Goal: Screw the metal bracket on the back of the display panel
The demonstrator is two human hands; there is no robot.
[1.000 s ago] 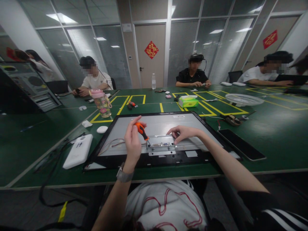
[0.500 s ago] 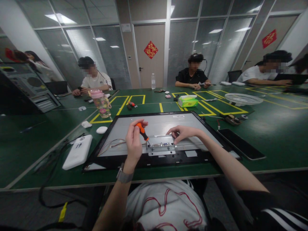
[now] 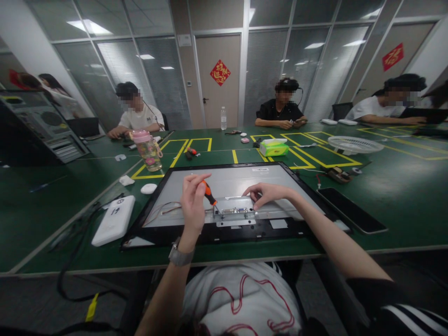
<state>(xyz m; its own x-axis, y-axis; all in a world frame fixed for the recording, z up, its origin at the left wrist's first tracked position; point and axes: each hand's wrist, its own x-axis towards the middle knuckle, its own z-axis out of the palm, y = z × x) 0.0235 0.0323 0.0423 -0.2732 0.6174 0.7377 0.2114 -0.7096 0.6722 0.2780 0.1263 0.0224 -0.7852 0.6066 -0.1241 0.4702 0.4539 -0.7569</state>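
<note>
An orange and black screwdriver (image 3: 209,192) is in the fingers of my left hand (image 3: 193,200), tilted, with its tip down at the left end of a metal bracket (image 3: 234,205). A row of ports shows along the bracket's near side. My right hand (image 3: 268,195) rests on the bracket's right end, its thumb and fingers bent around the edge. The bracket sits on the silver back of a flat display panel (image 3: 280,179) with a black frame, lying on the table. Thin wires (image 3: 163,211) run left from the bracket.
Left of the panel lie a white power bank (image 3: 114,220), a white oval case (image 3: 149,188) and a pink-lidded bottle (image 3: 147,151). A black phone (image 3: 351,210) lies at the right. Behind stand a green tissue pack (image 3: 274,147) and a white fan grille (image 3: 355,144). Several people sit across the table.
The fingers of my left hand have shifted on the screwdriver's handle, with the index finger now straighter. The tip stays at the bracket's left end, and my right hand holds its place.
</note>
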